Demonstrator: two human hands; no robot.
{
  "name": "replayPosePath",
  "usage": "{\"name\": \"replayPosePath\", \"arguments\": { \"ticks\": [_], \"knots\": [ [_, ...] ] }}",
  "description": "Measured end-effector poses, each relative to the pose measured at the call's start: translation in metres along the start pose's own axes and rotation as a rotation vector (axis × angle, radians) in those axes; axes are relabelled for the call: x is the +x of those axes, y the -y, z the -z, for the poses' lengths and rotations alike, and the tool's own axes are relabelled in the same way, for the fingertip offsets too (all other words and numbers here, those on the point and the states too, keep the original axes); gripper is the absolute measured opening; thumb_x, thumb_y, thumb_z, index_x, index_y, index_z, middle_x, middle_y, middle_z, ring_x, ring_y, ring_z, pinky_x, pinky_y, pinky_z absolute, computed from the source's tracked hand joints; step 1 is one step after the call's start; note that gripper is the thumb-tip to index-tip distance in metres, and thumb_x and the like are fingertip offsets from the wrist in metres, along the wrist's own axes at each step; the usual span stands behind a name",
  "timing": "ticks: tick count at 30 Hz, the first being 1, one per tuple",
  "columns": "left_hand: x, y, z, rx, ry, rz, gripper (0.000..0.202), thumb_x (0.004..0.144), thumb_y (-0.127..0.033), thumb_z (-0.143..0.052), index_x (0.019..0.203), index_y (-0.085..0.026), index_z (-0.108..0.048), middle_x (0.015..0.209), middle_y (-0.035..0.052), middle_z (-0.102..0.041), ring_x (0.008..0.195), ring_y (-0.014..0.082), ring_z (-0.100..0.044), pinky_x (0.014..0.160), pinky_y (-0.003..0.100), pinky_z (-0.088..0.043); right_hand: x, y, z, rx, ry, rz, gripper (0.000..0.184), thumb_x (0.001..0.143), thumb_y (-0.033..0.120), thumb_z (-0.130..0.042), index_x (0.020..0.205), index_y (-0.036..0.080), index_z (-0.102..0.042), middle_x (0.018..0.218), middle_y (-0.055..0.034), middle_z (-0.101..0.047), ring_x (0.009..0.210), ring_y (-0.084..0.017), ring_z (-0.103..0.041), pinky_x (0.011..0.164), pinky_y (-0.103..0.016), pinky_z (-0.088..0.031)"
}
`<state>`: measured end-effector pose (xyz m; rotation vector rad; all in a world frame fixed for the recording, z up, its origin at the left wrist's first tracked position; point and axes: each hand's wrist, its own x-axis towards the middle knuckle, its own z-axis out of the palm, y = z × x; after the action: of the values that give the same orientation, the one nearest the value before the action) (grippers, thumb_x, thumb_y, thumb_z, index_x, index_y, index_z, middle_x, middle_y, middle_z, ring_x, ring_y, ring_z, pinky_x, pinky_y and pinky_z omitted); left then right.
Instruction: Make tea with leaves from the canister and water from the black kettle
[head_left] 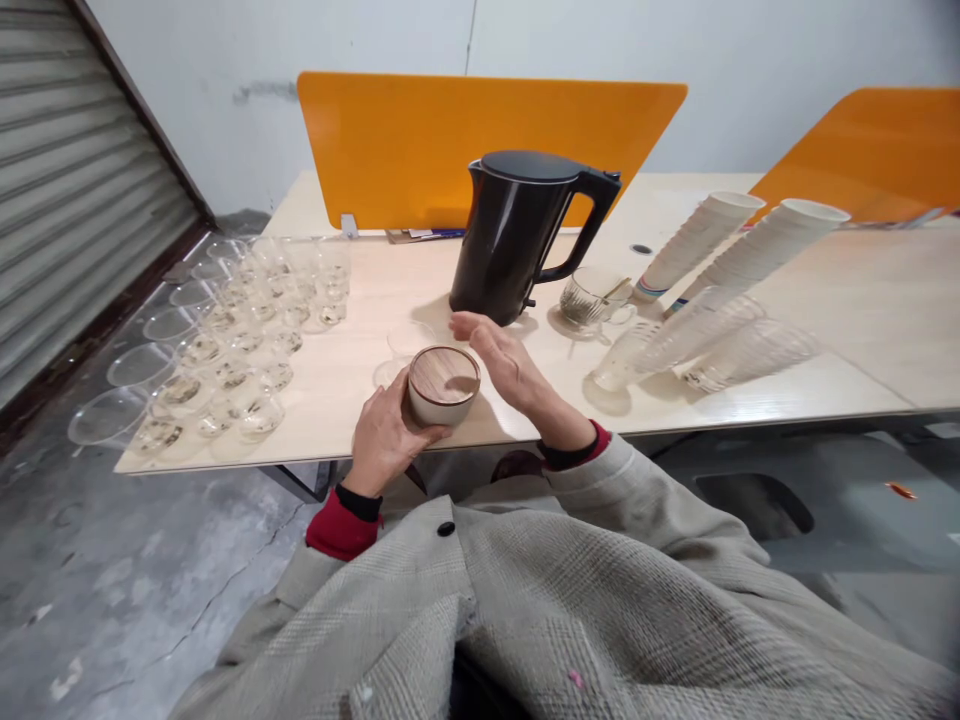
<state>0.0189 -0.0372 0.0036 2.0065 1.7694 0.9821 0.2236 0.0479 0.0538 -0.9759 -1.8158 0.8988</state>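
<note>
In my left hand [384, 432] is a small cream canister [441, 412] with a round wooden lid on top, fingers wrapped around its side. My right hand [504, 366] hovers just right of it, fingers stretched out and holding nothing. Behind the canister stands a clear plastic cup [405, 338], partly hidden by it and by my left hand. A black electric kettle [501, 235] with its lid down stands beyond my right hand. To the kettle's right is a glass cup [586, 300] with dark dry bits and a thin stick or spoon handle in it.
Rows of clear plastic cups [244, 335] with dark bits at the bottom fill the table's left end. Stacked paper cups [701, 240] and nested clear cups [694, 335] lean at the right. An orange divider [390, 140] rises behind the kettle. The table's front edge [480, 446] is close to me.
</note>
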Motion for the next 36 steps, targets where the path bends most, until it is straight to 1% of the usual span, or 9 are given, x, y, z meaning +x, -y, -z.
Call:
{"name": "replayPosePath", "arguments": {
  "ticks": [2,6,11,16,19,25,29,33,36],
  "knots": [
    [-0.001,-0.001,0.0,-0.008,-0.007,-0.002,0.101,0.072,-0.045,-0.096,0.159,-0.026,-0.048,0.155,0.0125,-0.068,0.139,0.0381,-0.067,0.115,0.052,-0.056,-0.013,0.006,-0.005,-0.122,0.007,0.087,0.091,0.095,0.093,-0.042,0.141,0.019,-0.069,0.142,-0.0182,-0.073,0.132,-0.034,-0.068,0.119,-0.057,-0.051],
    [-0.005,0.0,0.002,-0.033,-0.029,-0.026,0.094,0.077,-0.047,-0.091,0.157,-0.026,-0.048,0.15,0.0124,-0.07,0.135,0.0368,-0.069,0.113,0.051,-0.057,-0.033,0.012,-0.024,-0.347,0.035,0.209,0.099,0.09,0.092,-0.054,0.154,0.017,-0.06,0.148,-0.0224,-0.066,0.138,-0.04,-0.061,0.119,-0.063,-0.049],
    [-0.009,0.007,0.003,0.001,-0.053,-0.068,0.096,0.078,-0.046,-0.089,0.161,-0.024,-0.044,0.156,0.0145,-0.066,0.135,0.0364,-0.069,0.113,0.051,-0.056,-0.037,0.017,-0.041,-0.499,0.024,0.205,0.096,0.086,0.081,-0.072,0.158,0.02,-0.056,0.147,-0.0216,-0.064,0.136,-0.042,-0.06,0.116,-0.065,-0.052],
    [-0.006,0.006,0.001,-0.006,-0.029,-0.012,0.107,0.071,-0.043,-0.094,0.162,-0.023,-0.041,0.157,0.0161,-0.064,0.139,0.0388,-0.067,0.117,0.053,-0.055,-0.034,0.029,-0.044,-0.637,0.043,0.168,0.094,0.089,0.076,-0.07,0.155,0.01,-0.058,0.142,-0.0259,-0.067,0.129,-0.044,-0.063,0.109,-0.063,-0.056],
    [-0.006,0.004,0.001,-0.022,-0.033,-0.016,0.103,0.073,-0.043,-0.091,0.161,-0.022,-0.042,0.159,0.016,-0.063,0.141,0.0386,-0.066,0.119,0.053,-0.054,-0.032,0.037,-0.045,-0.705,0.048,0.158,0.089,0.088,0.078,-0.07,0.151,0.015,-0.062,0.135,-0.0239,-0.07,0.118,-0.043,-0.067,0.103,-0.062,-0.058],
    [-0.004,0.008,-0.002,0.011,-0.057,-0.042,0.1,0.072,-0.044,-0.091,0.158,-0.021,-0.046,0.158,0.0167,-0.064,0.141,0.0388,-0.066,0.119,0.051,-0.054,-0.028,0.042,-0.05,-0.704,0.05,0.14,0.077,0.088,0.07,-0.072,0.137,0.011,-0.068,0.129,-0.0241,-0.072,0.119,-0.042,-0.066,0.104,-0.059,-0.056],
    [-0.004,0.008,-0.002,0.017,-0.059,-0.004,0.096,0.067,-0.046,-0.096,0.15,-0.024,-0.053,0.146,0.0149,-0.072,0.134,0.0392,-0.07,0.114,0.052,-0.056,-0.026,0.045,-0.045,-0.612,0.018,0.111,0.064,0.096,0.069,-0.063,0.132,0.016,-0.07,0.129,-0.0203,-0.074,0.118,-0.038,-0.068,0.103,-0.053,-0.057],
    [-0.005,0.006,0.001,0.025,-0.064,0.025,0.096,0.063,-0.044,-0.099,0.146,-0.026,-0.055,0.141,0.0125,-0.074,0.131,0.0383,-0.071,0.109,0.051,-0.058,-0.024,0.039,-0.03,-0.438,-0.112,0.197,0.064,0.1,0.07,-0.057,0.137,0.019,-0.065,0.132,-0.0162,-0.072,0.12,-0.034,-0.068,0.104,-0.05,-0.055],
    [-0.008,0.006,0.002,0.015,-0.097,0.02,0.096,0.063,-0.045,-0.099,0.145,-0.024,-0.055,0.142,0.0136,-0.073,0.132,0.0388,-0.071,0.11,0.052,-0.057,-0.022,0.019,-0.011,-0.415,-0.255,0.226,0.065,0.099,0.07,-0.059,0.142,0.021,-0.06,0.135,-0.0156,-0.069,0.124,-0.034,-0.065,0.108,-0.051,-0.053]
  ]
}}
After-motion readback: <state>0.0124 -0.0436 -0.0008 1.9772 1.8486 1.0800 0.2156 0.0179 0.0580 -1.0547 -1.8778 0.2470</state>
